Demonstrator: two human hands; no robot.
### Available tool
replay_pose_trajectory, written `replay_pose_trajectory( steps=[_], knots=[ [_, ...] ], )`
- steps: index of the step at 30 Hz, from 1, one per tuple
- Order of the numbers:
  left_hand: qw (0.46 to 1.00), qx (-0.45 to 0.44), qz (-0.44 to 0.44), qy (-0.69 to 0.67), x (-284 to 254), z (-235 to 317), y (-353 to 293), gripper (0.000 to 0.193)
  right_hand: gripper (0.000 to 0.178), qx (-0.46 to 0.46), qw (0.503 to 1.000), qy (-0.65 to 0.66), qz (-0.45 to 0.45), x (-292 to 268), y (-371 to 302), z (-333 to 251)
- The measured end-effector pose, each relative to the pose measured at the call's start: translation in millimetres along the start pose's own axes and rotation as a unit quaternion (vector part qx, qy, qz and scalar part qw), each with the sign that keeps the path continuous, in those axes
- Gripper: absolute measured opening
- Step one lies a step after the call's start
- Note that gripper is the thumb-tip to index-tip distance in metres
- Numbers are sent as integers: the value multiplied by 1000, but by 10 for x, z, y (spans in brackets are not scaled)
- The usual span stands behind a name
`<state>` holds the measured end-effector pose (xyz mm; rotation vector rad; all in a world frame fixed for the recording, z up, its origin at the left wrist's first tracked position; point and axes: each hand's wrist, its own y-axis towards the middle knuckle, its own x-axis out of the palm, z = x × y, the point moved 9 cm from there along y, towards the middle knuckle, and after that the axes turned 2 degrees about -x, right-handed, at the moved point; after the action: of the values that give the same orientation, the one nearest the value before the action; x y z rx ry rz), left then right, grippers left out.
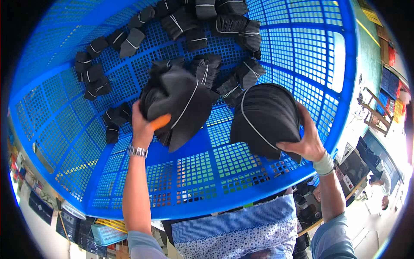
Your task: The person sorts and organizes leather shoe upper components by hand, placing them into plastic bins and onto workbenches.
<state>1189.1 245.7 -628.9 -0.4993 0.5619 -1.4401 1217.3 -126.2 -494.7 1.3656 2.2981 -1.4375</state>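
Over a big blue plastic basket point(311, 175), both my hands hold bundles of thin black curved pieces. My left hand point(144, 124), its thumb in an orange cover, grips one black bundle point(189, 101) by its left side; a white band crosses it, and part is smeared by motion. My right hand point(305, 138) is closed round the lower right edge of another black bundle point(269, 114), fanned in layers with a white band. Several smaller banded black bundles point(174, 21) lie on the basket's floor beyond, one of them a tied stack point(206, 71) just behind my left bundle.
The basket's tall latticed walls point(297, 47) surround my hands on the far side and both flanks. A patterned blue apron point(241, 233) is at the near rim. At right stand a wooden frame point(377, 112) and another person point(381, 181); a light-blue crate point(108, 233) sits lower left.
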Motion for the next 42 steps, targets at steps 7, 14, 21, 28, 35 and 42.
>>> replay_pose_trajectory(
  steps=[7, 14, 21, 28, 35, 42],
  knots=[
    [979, -92, -13, -180, -190, 205, -1300, 51, 84, 99, 881, 457, 66, -97, -981, -264],
    [981, -55, 30, -182, -275, 1091, -2407, 91, 83, 105, 799, 587, 80, -331, -2600, -336],
    [990, 29, -125, -54, 620, 1677, -2583, 76, 109, -117, 904, 407, -57, -556, -2819, -1064],
    [978, 47, -202, -24, 1216, 2085, -2800, 73, 107, -176, 935, 308, 13, -910, -3469, -1066],
    [957, 77, -278, -24, 1465, 2302, -2951, 71, 97, -259, 722, 638, -62, -929, -3927, -1359],
    [919, 109, -377, -28, 1598, 2469, -3111, 69, 89, -112, 891, 367, 241, -705, -4379, -1003]
  ],
)
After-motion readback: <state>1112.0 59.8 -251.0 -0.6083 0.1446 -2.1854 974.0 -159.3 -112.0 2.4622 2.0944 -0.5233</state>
